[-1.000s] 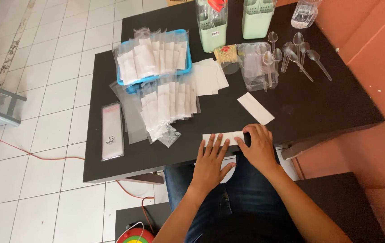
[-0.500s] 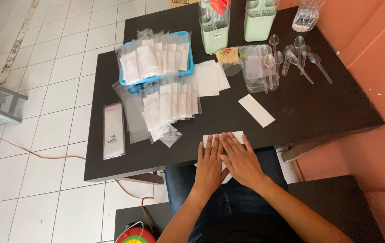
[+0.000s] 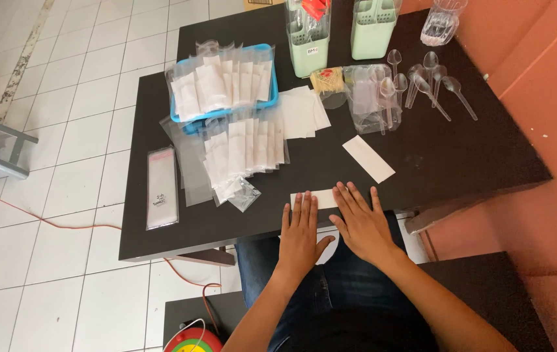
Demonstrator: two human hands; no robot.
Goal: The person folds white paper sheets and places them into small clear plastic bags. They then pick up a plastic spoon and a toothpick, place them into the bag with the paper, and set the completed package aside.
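Note:
My left hand [image 3: 301, 229] and my right hand [image 3: 360, 218] lie flat, fingers spread, side by side at the near edge of the black table [image 3: 448, 156]. Both press on a folded white napkin [image 3: 315, 197], whose far end shows past my fingertips. Another folded white napkin [image 3: 369, 158] lies a little farther off, to the right of my hands. A row of filled clear packets [image 3: 242, 150] lies to the left, beyond my left hand.
A blue tray [image 3: 268, 72] of packets stands behind, with a stack of white napkins [image 3: 303, 112], clear plastic spoons [image 3: 422, 81] and two pale green caddies [image 3: 309, 45]. A strip of empty clear sleeves [image 3: 161, 188] lies far left. An orange cable [image 3: 50, 221] crosses the tiled floor.
My right hand has slid left along the napkin until it lies next to my left hand. The left hand has stayed put.

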